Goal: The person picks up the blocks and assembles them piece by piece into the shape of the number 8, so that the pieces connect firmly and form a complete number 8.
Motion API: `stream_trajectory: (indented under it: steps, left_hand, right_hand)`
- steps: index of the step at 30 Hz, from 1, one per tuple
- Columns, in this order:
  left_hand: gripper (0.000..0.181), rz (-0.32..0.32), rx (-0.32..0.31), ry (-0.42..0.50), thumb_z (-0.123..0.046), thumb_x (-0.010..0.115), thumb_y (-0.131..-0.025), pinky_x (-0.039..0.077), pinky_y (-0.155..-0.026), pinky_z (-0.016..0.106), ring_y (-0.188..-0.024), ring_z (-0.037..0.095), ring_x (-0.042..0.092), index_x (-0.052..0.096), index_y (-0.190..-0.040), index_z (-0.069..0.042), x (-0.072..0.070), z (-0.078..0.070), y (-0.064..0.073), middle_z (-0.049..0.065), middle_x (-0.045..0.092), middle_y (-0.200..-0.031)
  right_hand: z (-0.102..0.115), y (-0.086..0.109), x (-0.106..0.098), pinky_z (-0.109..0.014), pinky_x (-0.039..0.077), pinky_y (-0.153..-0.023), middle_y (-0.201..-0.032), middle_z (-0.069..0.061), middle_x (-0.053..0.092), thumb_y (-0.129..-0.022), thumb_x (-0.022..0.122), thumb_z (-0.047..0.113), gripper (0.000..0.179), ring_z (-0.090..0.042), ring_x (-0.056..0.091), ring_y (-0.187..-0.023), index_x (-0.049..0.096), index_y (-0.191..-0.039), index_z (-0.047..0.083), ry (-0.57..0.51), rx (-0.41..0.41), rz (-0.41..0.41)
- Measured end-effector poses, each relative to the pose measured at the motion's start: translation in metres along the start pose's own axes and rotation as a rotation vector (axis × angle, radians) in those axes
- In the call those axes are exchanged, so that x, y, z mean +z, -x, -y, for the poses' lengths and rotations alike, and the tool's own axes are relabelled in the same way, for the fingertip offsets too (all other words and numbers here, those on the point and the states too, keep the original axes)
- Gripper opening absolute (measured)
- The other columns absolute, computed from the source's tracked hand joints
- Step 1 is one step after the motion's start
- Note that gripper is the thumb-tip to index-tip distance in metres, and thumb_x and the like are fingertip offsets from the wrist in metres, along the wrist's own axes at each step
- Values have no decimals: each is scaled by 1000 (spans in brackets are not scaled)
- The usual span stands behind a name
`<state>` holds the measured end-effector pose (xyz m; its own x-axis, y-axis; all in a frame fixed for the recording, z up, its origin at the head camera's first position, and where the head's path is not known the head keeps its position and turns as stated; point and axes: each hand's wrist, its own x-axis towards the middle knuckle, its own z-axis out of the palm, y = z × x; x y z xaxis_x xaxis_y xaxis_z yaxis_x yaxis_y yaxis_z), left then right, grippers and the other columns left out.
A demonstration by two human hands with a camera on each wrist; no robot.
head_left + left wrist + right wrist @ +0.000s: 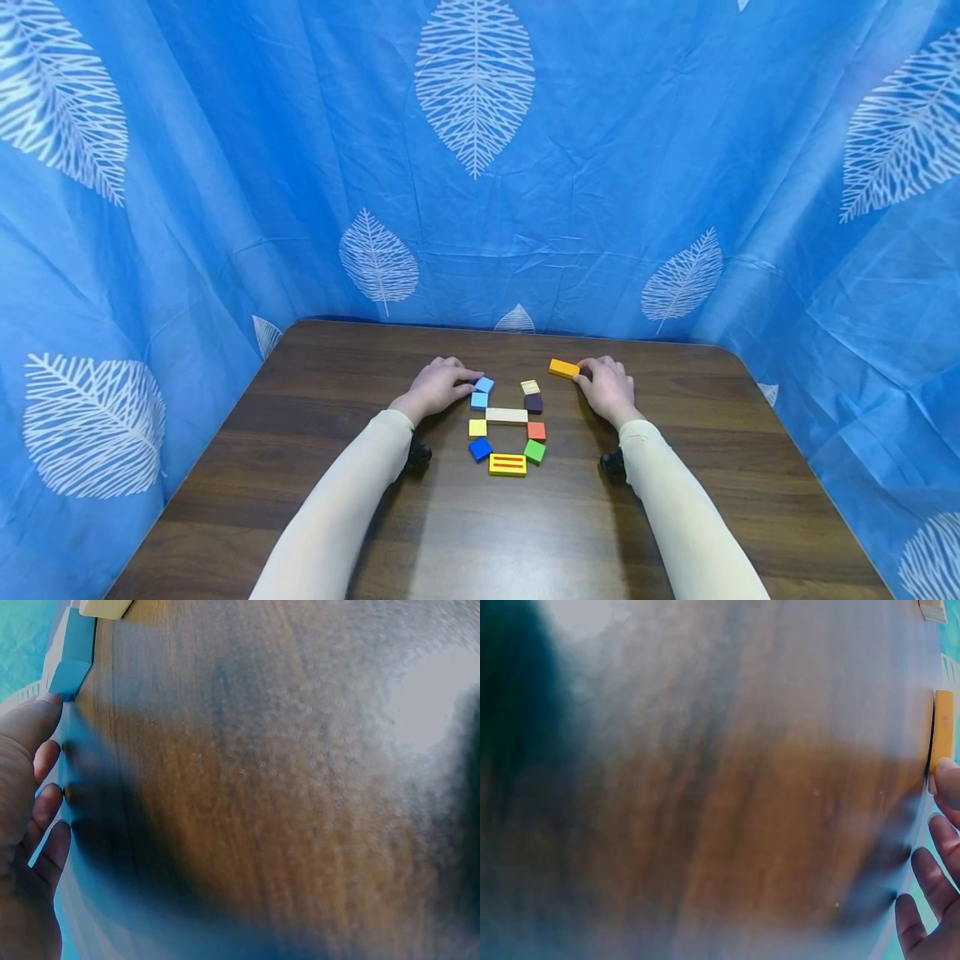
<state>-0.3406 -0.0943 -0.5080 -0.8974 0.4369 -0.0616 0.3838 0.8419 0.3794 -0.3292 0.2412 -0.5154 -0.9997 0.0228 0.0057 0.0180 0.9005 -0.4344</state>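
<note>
My left hand (438, 387) pinches a small light blue block (484, 384) with thumb and index finger. Just below it lies a second light blue block (479, 402). Over to the right, my right hand (609, 388) grips the right end of a long orange block (564, 368); the right wrist view shows the thumb on that orange block (944, 724). Between the hands, a striped cream block (530, 387) sits against a dark purple block (533, 404). A long cream block (507, 416) lies crosswise below these.
Nearer me, a ring of blocks continues: yellow (477, 428), blue (481, 450), yellow with red stripes (507, 465), green (535, 452) and red (536, 431). They lie on a dark wooden table (337, 400). Behind hangs a blue leaf-print cloth (570, 208).
</note>
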Motion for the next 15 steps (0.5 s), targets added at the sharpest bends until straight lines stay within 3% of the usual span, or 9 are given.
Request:
stream_trajectory:
  steps: [15]
  left_hand:
    - [39,-4,1,3,-38,63,-103,45,-97,41,-113,21,52,63,-141,-34,1,1,0,0,62,-122]
  right_hand:
    - [7,-4,3,-60,36,-101,-136,-19,52,-104,62,30,38,-40,43,-124,63,-135,7,-56,-17,-4]
